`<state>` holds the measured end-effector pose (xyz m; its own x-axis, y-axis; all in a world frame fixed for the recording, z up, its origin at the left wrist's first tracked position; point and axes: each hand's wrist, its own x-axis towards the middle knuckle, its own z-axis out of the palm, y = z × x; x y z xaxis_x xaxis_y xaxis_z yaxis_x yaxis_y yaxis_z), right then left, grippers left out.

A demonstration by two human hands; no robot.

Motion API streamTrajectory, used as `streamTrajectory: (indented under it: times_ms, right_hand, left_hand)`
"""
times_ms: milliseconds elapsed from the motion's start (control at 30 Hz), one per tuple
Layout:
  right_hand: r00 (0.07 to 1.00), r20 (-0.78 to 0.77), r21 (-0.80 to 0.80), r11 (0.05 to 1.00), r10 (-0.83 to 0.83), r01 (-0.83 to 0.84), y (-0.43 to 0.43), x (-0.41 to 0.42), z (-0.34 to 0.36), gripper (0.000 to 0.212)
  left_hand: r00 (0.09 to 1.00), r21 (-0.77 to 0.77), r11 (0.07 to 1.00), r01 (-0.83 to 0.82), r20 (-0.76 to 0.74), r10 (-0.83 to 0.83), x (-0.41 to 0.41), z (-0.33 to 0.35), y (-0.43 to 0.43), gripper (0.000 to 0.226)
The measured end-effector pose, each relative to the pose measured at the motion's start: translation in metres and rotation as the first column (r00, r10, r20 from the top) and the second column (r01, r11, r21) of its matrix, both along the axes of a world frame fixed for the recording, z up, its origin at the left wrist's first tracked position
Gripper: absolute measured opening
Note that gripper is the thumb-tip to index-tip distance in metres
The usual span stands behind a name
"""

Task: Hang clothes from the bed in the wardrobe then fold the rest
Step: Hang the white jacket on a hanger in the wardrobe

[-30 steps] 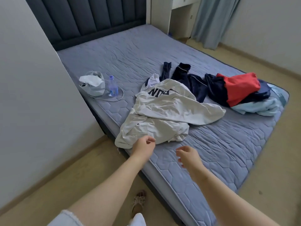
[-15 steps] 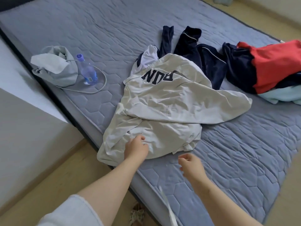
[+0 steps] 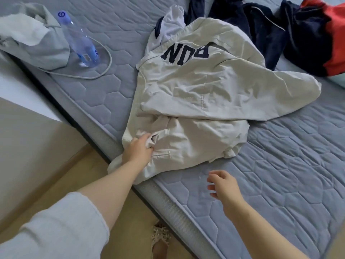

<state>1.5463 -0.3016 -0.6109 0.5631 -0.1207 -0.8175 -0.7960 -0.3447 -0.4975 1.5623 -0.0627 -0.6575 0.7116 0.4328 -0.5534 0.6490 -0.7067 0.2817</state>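
Left hand: my left hand (image 3: 139, 150) grips a bunch of fabric near the hem of the cream jacket (image 3: 196, 94), fingers curled into the cloth, at about seven o'clock on the garment
Right hand: my right hand (image 3: 224, 186) hovers above the mattress (image 3: 280, 165) at five o'clock from the jacket, fingers loosely curled and holding nothing, apart from the cloth
Jacket: it lies crumpled on the mattress near the middle of my view, one sleeve stretched out toward three o'clock, its near corner draping over the bed edge at seven o'clock
Lettering: navy block letters (image 3: 186, 53) sit on the upper part of the jacket, upside down from where I stand
Other clothes: navy garments (image 3: 261, 30) lie at one o'clock, touching the jacket's far edge; a red garment (image 3: 334, 34) lies on top of them at two o'clock, partly cut off by the frame
Bottle: a clear water bottle (image 3: 80, 40) with a blue cap stands on the mattress at ten o'clock from the jacket
Bundle: a grey cloth bundle (image 3: 33, 40) sits just beside the bottle at ten o'clock, and its cord (image 3: 104, 58) loops round the bottle's base
Sleeve: my pale grey sleeve (image 3: 56, 230) is pushed up the left forearm at seven o'clock
Floor: a beaded sandal (image 3: 160, 238) shows on the floor at six o'clock, beside the bed
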Motion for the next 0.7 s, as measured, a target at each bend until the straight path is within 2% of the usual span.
streamTrajectory:
  times_ms: [67,133,267,367,467,567,700]
  right_hand:
    - [0.999,-0.023,0.058,0.997,-0.045,0.047,0.005,-0.006,0.01,0.013]
    - [0.997,-0.031,0.098,0.992,-0.077,0.08,0.006,-0.007,0.022,0.01]
    - [0.992,-0.052,0.146,0.982,-0.112,0.119,0.003,-0.011,0.05,0.018]
    - [0.991,-0.098,0.19,0.976,-0.089,0.106,-0.004,-0.026,0.079,0.025]
    - [0.99,-0.101,0.221,0.968,-0.097,0.117,-0.02,-0.043,0.114,0.021]
    - [0.998,-0.04,0.291,0.955,-0.049,0.059,-0.045,-0.057,0.149,0.027]
    - [0.995,0.096,0.378,0.923,0.04,-0.073,-0.076,-0.07,0.208,0.033]
  left_hand:
    - [0.996,-0.075,0.997,-0.012,0.089,0.019,-0.013,0.011,-0.016,0.037]
    - [0.984,-0.228,0.972,-0.057,0.15,0.093,-0.028,0.03,-0.035,0.028]
    - [0.949,-0.525,0.847,-0.082,0.218,0.226,-0.06,0.078,-0.079,0.014]
    - [0.953,-0.682,0.725,-0.092,0.152,0.263,-0.077,0.114,-0.114,0.022]
    - [0.926,-0.779,0.603,-0.175,0.078,0.37,-0.072,0.153,-0.14,0.02]
    - [0.858,-0.847,0.469,-0.252,0.028,0.512,-0.065,0.199,-0.165,0.018]
    - [0.816,-0.884,0.375,-0.279,-0.012,0.579,-0.066,0.255,-0.198,0.02]
